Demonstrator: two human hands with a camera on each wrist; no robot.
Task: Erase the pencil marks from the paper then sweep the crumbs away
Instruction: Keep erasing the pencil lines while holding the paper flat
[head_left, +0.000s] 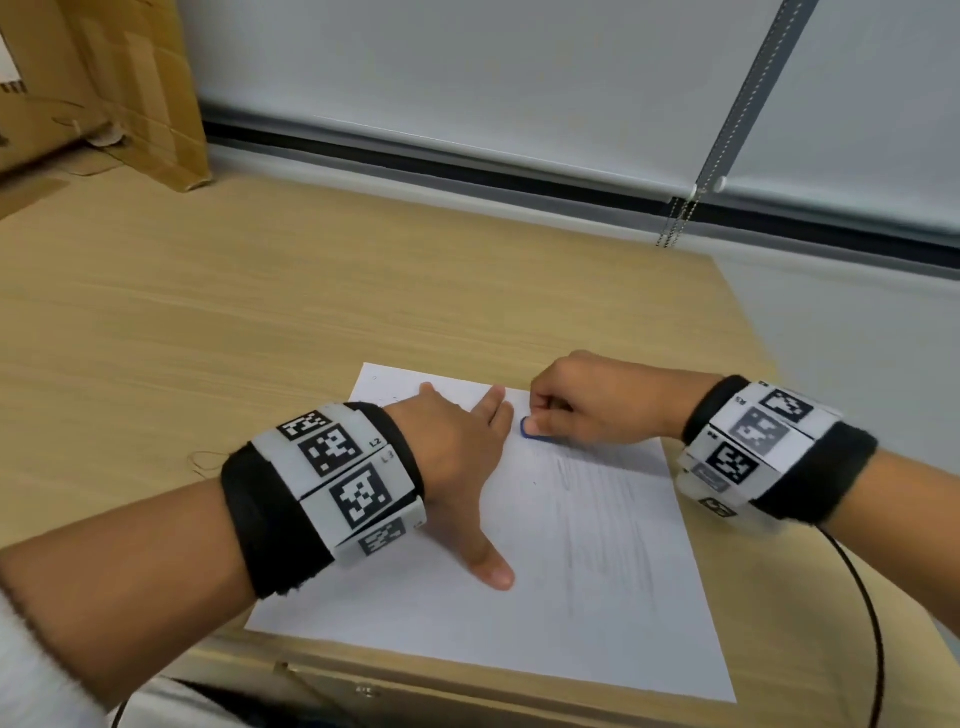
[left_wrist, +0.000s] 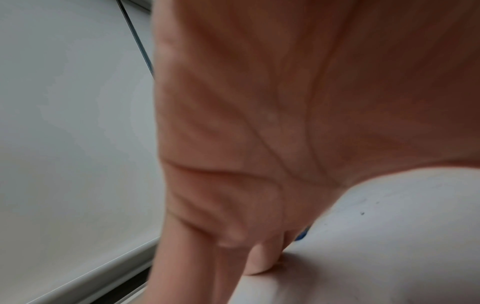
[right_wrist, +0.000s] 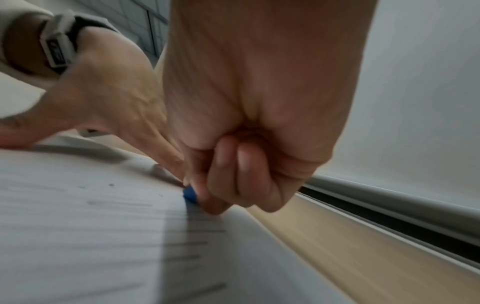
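my right hand (head_left: 587, 402) pinches a blue eraser (head_left: 531, 430) with curled fingers, its tip down on the paper (head_left: 597, 597) near the sheet's far edge. my left hand (head_left: 457, 452) lies flat, fingers straight and thumb spread, pressing the paper just beside the eraser. faint pencil marks (head_left: 597, 499) run down the sheet's right half, a few dark crumbs (right_wrist: 111, 185) among them. the paper's near edge sits at the wooden desk (head_left: 260, 312) front edge; bare desk lies left and beyond.
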